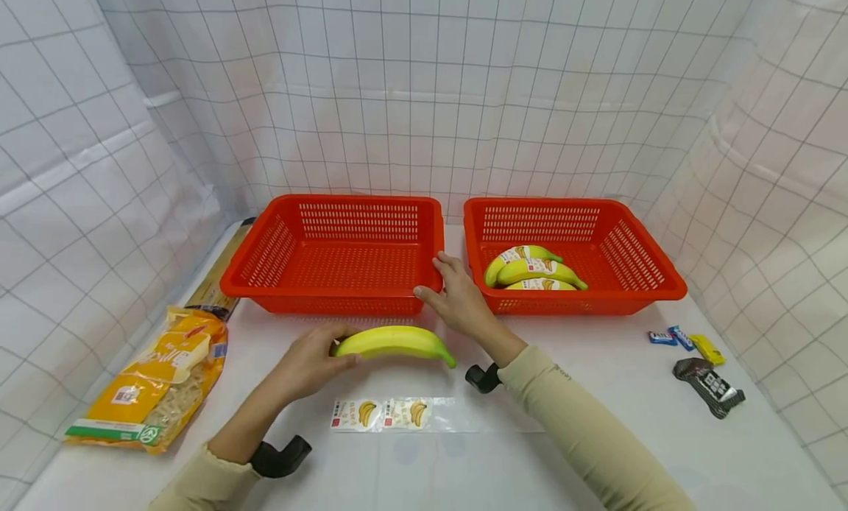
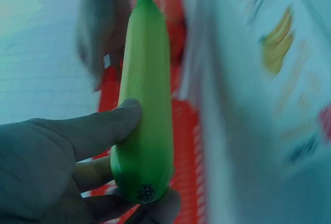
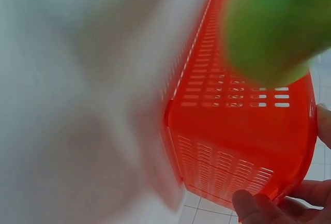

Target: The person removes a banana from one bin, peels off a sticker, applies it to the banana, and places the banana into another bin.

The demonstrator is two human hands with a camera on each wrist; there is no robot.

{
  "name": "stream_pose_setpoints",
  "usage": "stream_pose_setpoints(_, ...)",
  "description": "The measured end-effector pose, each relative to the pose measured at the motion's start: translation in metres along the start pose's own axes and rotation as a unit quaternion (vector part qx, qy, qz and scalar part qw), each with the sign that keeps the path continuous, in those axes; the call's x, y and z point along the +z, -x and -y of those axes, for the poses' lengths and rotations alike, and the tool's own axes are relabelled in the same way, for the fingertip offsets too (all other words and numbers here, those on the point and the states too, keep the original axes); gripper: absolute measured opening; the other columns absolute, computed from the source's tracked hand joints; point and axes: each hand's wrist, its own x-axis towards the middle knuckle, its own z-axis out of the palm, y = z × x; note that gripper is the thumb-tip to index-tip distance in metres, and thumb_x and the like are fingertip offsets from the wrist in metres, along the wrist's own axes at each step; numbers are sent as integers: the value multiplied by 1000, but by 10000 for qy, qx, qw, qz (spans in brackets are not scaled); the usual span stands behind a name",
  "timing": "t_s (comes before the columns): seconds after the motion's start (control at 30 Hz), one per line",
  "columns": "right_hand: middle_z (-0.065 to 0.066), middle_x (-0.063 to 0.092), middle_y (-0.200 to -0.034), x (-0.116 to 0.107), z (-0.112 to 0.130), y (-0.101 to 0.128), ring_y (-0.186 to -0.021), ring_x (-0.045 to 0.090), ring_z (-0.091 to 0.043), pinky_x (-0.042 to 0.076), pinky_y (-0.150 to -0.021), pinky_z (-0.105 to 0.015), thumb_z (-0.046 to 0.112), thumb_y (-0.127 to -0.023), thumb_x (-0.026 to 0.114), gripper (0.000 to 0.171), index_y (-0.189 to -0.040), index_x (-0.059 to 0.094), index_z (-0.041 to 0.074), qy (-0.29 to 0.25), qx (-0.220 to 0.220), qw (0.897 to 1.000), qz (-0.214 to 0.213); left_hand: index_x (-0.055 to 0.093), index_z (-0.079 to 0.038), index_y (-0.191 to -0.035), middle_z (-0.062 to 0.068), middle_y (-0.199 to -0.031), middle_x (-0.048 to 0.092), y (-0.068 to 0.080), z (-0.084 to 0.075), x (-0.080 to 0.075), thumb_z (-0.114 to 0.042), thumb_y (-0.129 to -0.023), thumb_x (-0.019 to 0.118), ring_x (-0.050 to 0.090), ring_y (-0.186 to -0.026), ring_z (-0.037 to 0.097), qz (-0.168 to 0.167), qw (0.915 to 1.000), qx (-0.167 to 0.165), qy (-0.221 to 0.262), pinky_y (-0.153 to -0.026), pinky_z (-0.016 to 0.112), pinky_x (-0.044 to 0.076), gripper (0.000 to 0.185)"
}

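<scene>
Beside the banana: baskets, sticker strip, snacks.

Just beyond the left hand's fingers stands the left basket's front wall; its inside is open from above. The right hand's fingers grip that basket's near right corner, in the narrow gap beside the right basket. Behind them, bare tabletop lies open down to the sticker strip.
</scene>
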Motion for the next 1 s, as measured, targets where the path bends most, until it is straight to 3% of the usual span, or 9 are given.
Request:
stream_pose_setpoints(0.2,-8,27,-154,-2,2,-1,-137,37,-29,36,-109,-44,43,-88,62,74,-145,34,5,57,36,9999,85,67,-8,-111,5,-104,67,-19,-5,51,-20,-78,75,58,-93,18,-118,9998,131,101,-85,41,45,36)
stream_pose_setpoints(0.4,-8,27,-154,-2,1,1,-137,37,-30,36,-108,-45,44,-87,62,75,-145,34,5,94,8,9999,91,67,-10,-110,3,-100,66,-30,-19,78,-19,-76,77,55,-93,18,-244,9993,239,170,-86,40,45,37)
stream_pose_setpoints(0.63,-9,28,-154,-2,-3,0,-137,37,-31,37,-107,-46,46,-88,60,75,-144,36,3,217,-162,9996,-49,65,-8,-112,5,-103,65,-41,-35,92,-20,-77,76,55,-96,23,-163,9977,644,108,-86,40,43,39)
stream_pose_setpoints(0.77,-10,27,-154,-2,-4,1,-139,34,-31,35,-108,-48,47,-89,58,74,-144,35,3,303,-209,9993,-48,64,-9,-113,6,-103,65,-43,-39,95,-21,-77,76,54,-95,23,-143,9979,628,-27,-84,39,43,40)
stream_pose_setpoints(0.9,-11,26,-155,-4,-2,8,-136,39,-32,40,-104,-49,42,-89,60,71,-144,36,5,329,-286,9989,-161,61,-10,-119,7,-108,64,-36,-40,91,-25,-77,76,54,-105,25,-203,9985,502,-92,-89,42,45,47)
stream_pose_setpoints(1.0,-13,32,-151,-6,-1,23,-132,42,-32,41,-103,-50,34,-88,64,64,-140,41,5,238,-636,9962,-542,60,-12,-122,6,-111,63,-24,-38,80,-24,-77,77,52,-111,25,-412,9982,434,-43,-91,44,46,50)
